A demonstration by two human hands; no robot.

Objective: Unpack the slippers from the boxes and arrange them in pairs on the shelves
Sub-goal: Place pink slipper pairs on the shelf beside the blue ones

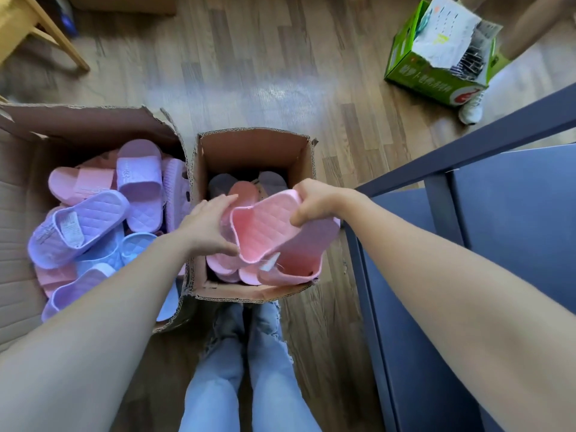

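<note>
A large open cardboard box point(93, 120) holding lilac, pink and blue foam slippers point(140, 182) sits left, just beside a small open cardboard box point(252, 141) at centre. Over the small box, a pink quilted foam slipper point(265, 229) is held between the left hand point(208, 226) and right hand point(314, 201). A dark blue metal shelf unit point(514, 213) stands right, and a green printed carton point(414, 73) lies far right.

We are standing on a wooden floor point(249, 73), where two open cardboard boxes are sitting just beside each other in front of us, the large box point(93, 120) left of the small box point(252, 151). A green carton point(414, 70) is sitting well apart at the upper right by a white shoe point(470, 109), and a dark blue shelf frame point(439, 198) is standing on our right.
</note>
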